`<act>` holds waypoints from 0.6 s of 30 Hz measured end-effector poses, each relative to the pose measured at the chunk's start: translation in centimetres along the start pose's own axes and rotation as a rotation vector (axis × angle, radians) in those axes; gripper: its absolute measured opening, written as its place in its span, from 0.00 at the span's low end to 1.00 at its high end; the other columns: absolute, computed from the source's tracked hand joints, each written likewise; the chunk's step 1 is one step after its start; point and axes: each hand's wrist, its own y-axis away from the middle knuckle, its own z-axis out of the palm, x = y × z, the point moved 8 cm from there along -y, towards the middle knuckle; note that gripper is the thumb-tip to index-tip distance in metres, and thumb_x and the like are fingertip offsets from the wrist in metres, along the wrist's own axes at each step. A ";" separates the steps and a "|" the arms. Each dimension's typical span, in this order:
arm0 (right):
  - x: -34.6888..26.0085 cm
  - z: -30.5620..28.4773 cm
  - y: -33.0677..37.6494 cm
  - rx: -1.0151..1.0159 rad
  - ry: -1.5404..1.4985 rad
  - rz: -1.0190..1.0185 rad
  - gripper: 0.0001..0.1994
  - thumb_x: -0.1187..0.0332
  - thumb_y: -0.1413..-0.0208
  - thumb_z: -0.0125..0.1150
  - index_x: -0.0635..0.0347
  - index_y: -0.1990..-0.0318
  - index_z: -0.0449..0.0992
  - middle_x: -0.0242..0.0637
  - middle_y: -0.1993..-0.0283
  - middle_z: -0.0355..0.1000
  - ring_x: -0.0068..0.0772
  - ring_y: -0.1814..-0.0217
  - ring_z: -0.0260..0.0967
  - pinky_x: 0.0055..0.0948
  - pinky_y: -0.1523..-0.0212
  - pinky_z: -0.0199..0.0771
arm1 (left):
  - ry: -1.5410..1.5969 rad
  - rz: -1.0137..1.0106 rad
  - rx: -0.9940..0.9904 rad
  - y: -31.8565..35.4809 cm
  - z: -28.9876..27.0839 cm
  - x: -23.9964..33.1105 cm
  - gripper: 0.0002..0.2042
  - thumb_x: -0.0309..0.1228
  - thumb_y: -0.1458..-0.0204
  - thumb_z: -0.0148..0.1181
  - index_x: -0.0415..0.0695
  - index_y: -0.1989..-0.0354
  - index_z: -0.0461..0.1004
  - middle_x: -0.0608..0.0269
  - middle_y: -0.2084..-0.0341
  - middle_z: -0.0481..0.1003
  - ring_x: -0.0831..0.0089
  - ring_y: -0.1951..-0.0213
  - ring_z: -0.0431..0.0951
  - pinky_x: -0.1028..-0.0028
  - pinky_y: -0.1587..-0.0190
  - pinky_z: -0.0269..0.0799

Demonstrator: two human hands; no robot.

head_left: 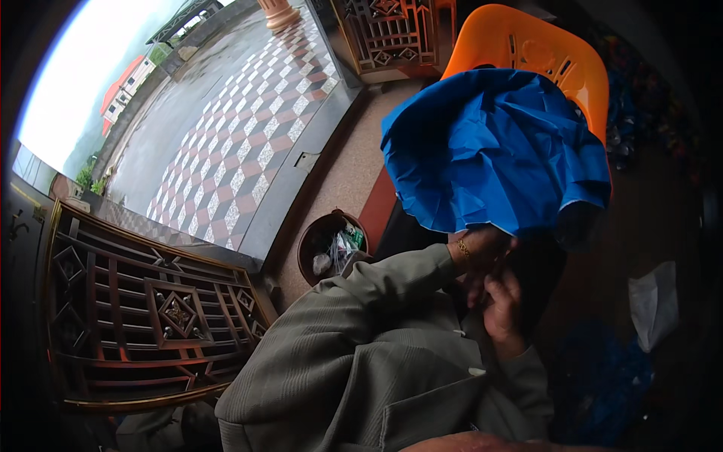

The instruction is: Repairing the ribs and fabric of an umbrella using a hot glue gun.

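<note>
A crumpled blue sheet, like plastic or coated cloth, is draped over an orange plastic chair in front of me. Just below the sheet's near edge is my left hand, with a gold-coloured bracelet at its wrist. Its fingers point down toward my right hand and are partly hidden in shadow. My right hand is closed, its fingers bent and pressed together close to the left fingertips. Whatever lies between the hands, if anything, is too small and dark to make out.
Left of the chair stands a round brown bin with plastic wrappers in it. An ornate metal door panel is at the left, near a doorway onto a patterned tile floor. A white paper-like piece lies at the right.
</note>
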 end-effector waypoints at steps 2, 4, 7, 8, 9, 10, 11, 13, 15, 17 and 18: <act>0.2 -0.2 -0.1 0.029 -0.133 0.056 0.10 0.61 0.44 0.45 0.57 0.60 0.63 0.31 0.80 0.59 0.23 0.83 0.58 0.21 0.84 0.57 | 0.026 0.045 0.001 -0.3 0.4 1.5 0.13 0.38 0.46 0.39 0.43 0.61 0.65 0.67 0.76 0.65 0.78 0.73 0.67 0.80 0.70 0.65; 1.1 -0.4 -0.1 0.000 -0.254 0.108 0.11 0.59 0.44 0.46 0.56 0.62 0.63 0.30 0.80 0.59 0.23 0.83 0.57 0.21 0.85 0.57 | -0.121 0.213 -0.038 -0.2 0.5 2.3 0.12 0.36 0.49 0.44 0.43 0.60 0.65 0.66 0.76 0.65 0.77 0.73 0.67 0.79 0.69 0.65; 1.4 -0.2 0.1 0.011 -0.357 0.161 0.13 0.55 0.45 0.48 0.55 0.64 0.63 0.30 0.81 0.58 0.23 0.85 0.56 0.23 0.86 0.56 | 0.310 0.130 -0.282 -0.2 1.0 1.6 0.18 0.29 0.65 0.62 0.44 0.62 0.67 0.67 0.79 0.67 0.75 0.74 0.69 0.78 0.69 0.65; 1.1 -0.1 0.1 0.038 -0.327 0.165 0.12 0.56 0.45 0.48 0.55 0.64 0.63 0.30 0.81 0.58 0.24 0.85 0.56 0.23 0.86 0.56 | -0.285 0.444 -0.122 0.9 0.4 3.9 0.18 0.27 0.66 0.62 0.44 0.63 0.68 0.68 0.80 0.67 0.75 0.75 0.70 0.78 0.71 0.65; 0.9 0.0 0.1 0.065 -0.297 0.168 0.12 0.57 0.44 0.48 0.55 0.64 0.63 0.30 0.81 0.58 0.24 0.85 0.56 0.24 0.86 0.56 | -0.880 0.741 0.067 2.6 1.2 5.9 0.18 0.24 0.68 0.62 0.44 0.64 0.68 0.68 0.80 0.68 0.74 0.76 0.70 0.78 0.73 0.65; 0.9 0.1 0.1 0.057 -0.269 0.172 0.12 0.57 0.45 0.48 0.55 0.64 0.63 0.31 0.81 0.58 0.24 0.85 0.56 0.24 0.86 0.56 | -0.883 0.986 0.153 3.3 0.9 6.0 0.10 0.22 0.60 0.54 0.44 0.66 0.69 0.70 0.81 0.68 0.75 0.78 0.70 0.79 0.77 0.64; 0.7 0.4 0.4 0.056 -0.279 0.183 0.12 0.57 0.45 0.48 0.55 0.65 0.64 0.30 0.81 0.58 0.24 0.85 0.55 0.23 0.86 0.55 | -0.886 1.016 0.147 3.9 1.6 6.7 0.10 0.22 0.60 0.54 0.44 0.66 0.69 0.70 0.81 0.68 0.75 0.78 0.70 0.79 0.77 0.64; 1.5 0.2 0.5 0.039 -0.318 0.211 0.13 0.55 0.45 0.48 0.56 0.67 0.65 0.28 0.83 0.56 0.22 0.86 0.53 0.22 0.87 0.52 | -0.392 0.342 0.110 2.3 -0.3 4.4 0.08 0.21 0.57 0.49 0.44 0.67 0.69 0.70 0.82 0.69 0.77 0.79 0.69 0.78 0.79 0.63; 1.4 0.6 0.7 0.041 -0.294 0.214 0.16 0.52 0.45 0.47 0.56 0.68 0.65 0.26 0.85 0.54 0.20 0.89 0.49 0.21 0.88 0.49 | -0.417 0.543 0.088 3.7 0.4 5.7 0.06 0.24 0.56 0.50 0.44 0.69 0.70 0.69 0.83 0.68 0.79 0.79 0.69 0.79 0.78 0.63; 0.4 1.5 0.9 0.015 -0.209 0.168 0.18 0.49 0.46 0.46 0.56 0.69 0.65 0.25 0.87 0.52 0.18 0.91 0.47 0.20 0.89 0.47 | -0.211 0.636 0.054 4.9 0.3 6.2 0.04 0.26 0.52 0.49 0.43 0.69 0.70 0.67 0.83 0.68 0.79 0.78 0.69 0.78 0.78 0.63; -0.4 1.8 1.0 0.038 -0.194 0.139 0.18 0.49 0.45 0.45 0.56 0.69 0.65 0.25 0.88 0.51 0.17 0.91 0.45 0.19 0.90 0.44 | 0.005 0.421 -0.027 3.4 0.1 5.2 0.07 0.28 0.49 0.47 0.41 0.67 0.70 0.65 0.78 0.70 0.77 0.77 0.70 0.77 0.75 0.66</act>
